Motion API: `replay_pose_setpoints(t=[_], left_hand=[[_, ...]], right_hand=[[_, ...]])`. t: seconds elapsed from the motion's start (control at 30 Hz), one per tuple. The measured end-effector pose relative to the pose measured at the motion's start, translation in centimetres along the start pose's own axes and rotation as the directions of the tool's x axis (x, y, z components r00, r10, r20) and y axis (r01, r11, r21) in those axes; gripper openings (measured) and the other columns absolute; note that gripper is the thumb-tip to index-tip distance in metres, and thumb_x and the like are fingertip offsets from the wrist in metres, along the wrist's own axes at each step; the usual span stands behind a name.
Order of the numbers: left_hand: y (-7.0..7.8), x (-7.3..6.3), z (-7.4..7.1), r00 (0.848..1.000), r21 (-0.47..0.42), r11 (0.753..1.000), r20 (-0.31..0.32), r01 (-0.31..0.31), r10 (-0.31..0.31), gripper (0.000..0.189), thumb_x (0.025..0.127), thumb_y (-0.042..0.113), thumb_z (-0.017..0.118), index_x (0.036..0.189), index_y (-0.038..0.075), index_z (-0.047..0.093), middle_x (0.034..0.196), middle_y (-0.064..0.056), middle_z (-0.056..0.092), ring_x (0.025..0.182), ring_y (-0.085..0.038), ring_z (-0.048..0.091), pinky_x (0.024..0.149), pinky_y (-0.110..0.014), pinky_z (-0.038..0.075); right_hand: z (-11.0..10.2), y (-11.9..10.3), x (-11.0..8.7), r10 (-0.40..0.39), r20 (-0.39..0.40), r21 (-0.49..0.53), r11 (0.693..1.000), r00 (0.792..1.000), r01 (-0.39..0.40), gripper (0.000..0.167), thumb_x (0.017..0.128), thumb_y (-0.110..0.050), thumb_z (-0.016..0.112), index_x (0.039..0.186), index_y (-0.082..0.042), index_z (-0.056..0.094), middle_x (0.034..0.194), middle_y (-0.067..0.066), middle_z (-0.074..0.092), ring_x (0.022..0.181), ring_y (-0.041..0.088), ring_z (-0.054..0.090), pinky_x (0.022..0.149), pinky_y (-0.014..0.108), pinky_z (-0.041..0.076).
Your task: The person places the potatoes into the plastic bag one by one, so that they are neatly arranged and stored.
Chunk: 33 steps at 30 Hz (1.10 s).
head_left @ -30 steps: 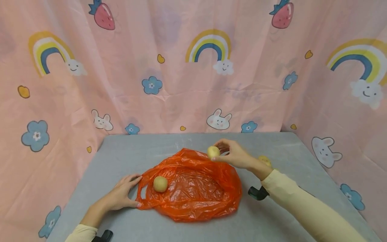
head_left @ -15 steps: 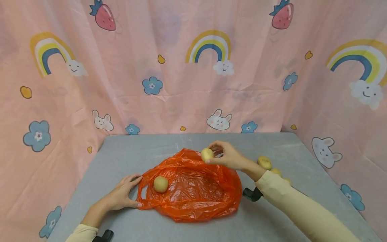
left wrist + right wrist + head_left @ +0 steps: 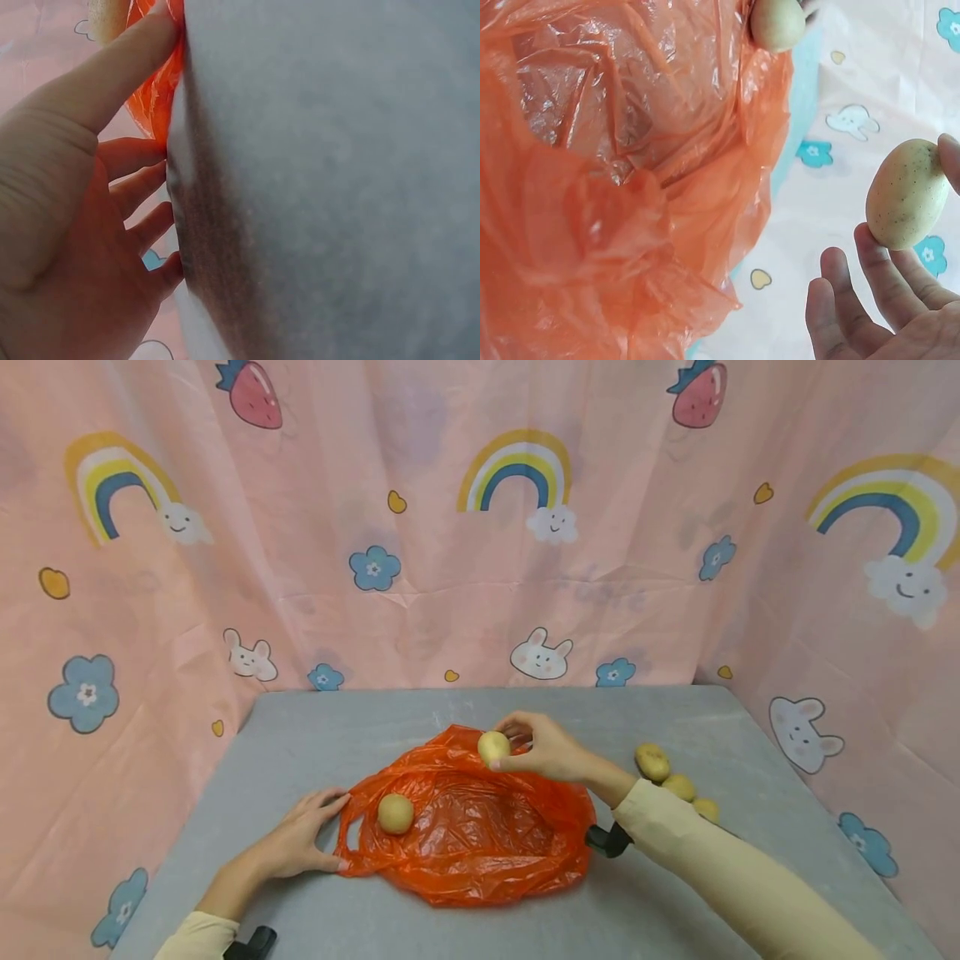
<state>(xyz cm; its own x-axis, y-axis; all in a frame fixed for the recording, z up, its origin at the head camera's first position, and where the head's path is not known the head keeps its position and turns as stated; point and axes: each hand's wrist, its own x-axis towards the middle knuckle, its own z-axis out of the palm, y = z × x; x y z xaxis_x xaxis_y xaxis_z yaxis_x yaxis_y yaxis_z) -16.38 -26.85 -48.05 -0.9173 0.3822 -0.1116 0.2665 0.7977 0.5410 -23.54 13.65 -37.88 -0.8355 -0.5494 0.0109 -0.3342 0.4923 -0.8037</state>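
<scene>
An orange plastic bag (image 3: 487, 881) lies spread on the grey table, its mouth facing up. One round potato (image 3: 395, 814) sits on its left part, near the handle hole. My left hand (image 3: 300, 839) rests at the bag's left edge. In the left wrist view, the thumb and index finger touch the orange film (image 3: 155, 97) while the other fingers spread loosely on the table. Over the bag's far edge, my right hand (image 3: 546, 747) pinches a second potato (image 3: 493, 749) between thumb and fingertips. The right wrist view shows this speckled potato (image 3: 906, 195) held clear of the bag.
Three more potatoes lie in a slanting row to the right, beyond my right forearm: a far one (image 3: 652, 762), a middle one (image 3: 678, 787) and a near one (image 3: 707, 810), partly behind the sleeve. A pink patterned curtain (image 3: 450, 627) rises behind the grey table (image 3: 360, 727).
My right hand has carried its potato leftward along the bag's far edge. The potatoes on the right have come out from behind the forearm. My left hand and the bag stay put.
</scene>
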Motion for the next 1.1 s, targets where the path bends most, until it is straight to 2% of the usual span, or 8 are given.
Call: replay_pose_setpoints(t=[0.17, 0.4, 0.63, 0.83, 1.1], left_hand=[[0.2, -0.1, -0.2, 1.000, 0.002, 1.000, 0.002, -0.009, 0.009, 0.104, 0.071, 0.044, 0.089, 0.152, -0.002, 0.042, 0.157, -0.024, 0.037, 0.143, -0.051, 0.031, 0.109, -0.070, 0.032], [0.0, 0.1, -0.3, 1.000, 0.006, 1.000, 0.005, -0.005, 0.005, 0.105, 0.071, 0.045, 0.089, 0.152, -0.002, 0.042, 0.157, -0.024, 0.037, 0.143, -0.051, 0.031, 0.109, -0.070, 0.032], [-0.1, 0.1, -0.2, 1.000, 0.004, 1.000, 0.002, -0.002, 0.002, 0.105, 0.071, 0.045, 0.090, 0.152, -0.002, 0.042, 0.157, -0.023, 0.037, 0.143, -0.049, 0.032, 0.110, -0.070, 0.032], [0.2, 0.0, -0.1, 1.000, 0.019, 0.999, -0.012, -0.026, 0.026, 0.106, 0.069, 0.046, 0.090, 0.151, -0.004, 0.043, 0.155, -0.024, 0.039, 0.142, -0.051, 0.034, 0.109, -0.070, 0.033], [0.1, -0.1, 0.0, 1.000, 0.013, 1.000, -0.003, -0.015, 0.015, 0.105, 0.070, 0.046, 0.090, 0.151, -0.003, 0.043, 0.155, -0.024, 0.039, 0.142, -0.050, 0.033, 0.109, -0.070, 0.033]], right_hand=[[0.5, -0.4, 0.4, 0.005, 0.007, -0.004, 1.000, 1.000, -0.005, 0.050, 0.088, -0.025, 0.080, 0.129, -0.004, 0.060, 0.126, 0.015, 0.065, 0.114, 0.031, 0.063, 0.099, 0.049, 0.052], [1.2, -0.9, 0.8, 0.002, 0.020, 0.008, 1.000, 1.000, -0.002, 0.050, 0.088, -0.023, 0.080, 0.128, -0.003, 0.060, 0.126, 0.016, 0.065, 0.117, 0.033, 0.062, 0.103, 0.054, 0.050], [2.0, -0.8, 1.0, -0.012, 0.039, 0.013, 1.000, 0.999, 0.012, 0.048, 0.088, -0.024, 0.080, 0.126, -0.003, 0.061, 0.123, 0.014, 0.066, 0.115, 0.031, 0.063, 0.098, 0.047, 0.053], [2.7, -0.3, 1.2, -0.036, 0.049, 0.009, 0.999, 0.998, 0.035, 0.046, 0.087, -0.023, 0.081, 0.123, -0.003, 0.062, 0.119, 0.014, 0.067, 0.109, 0.028, 0.064, 0.092, 0.041, 0.055], [3.9, -0.3, 1.2, -0.047, 0.074, 0.068, 0.997, 0.996, 0.042, 0.045, 0.088, -0.022, 0.079, 0.125, -0.003, 0.061, 0.120, 0.015, 0.067, 0.112, 0.031, 0.065, 0.095, 0.042, 0.055]])
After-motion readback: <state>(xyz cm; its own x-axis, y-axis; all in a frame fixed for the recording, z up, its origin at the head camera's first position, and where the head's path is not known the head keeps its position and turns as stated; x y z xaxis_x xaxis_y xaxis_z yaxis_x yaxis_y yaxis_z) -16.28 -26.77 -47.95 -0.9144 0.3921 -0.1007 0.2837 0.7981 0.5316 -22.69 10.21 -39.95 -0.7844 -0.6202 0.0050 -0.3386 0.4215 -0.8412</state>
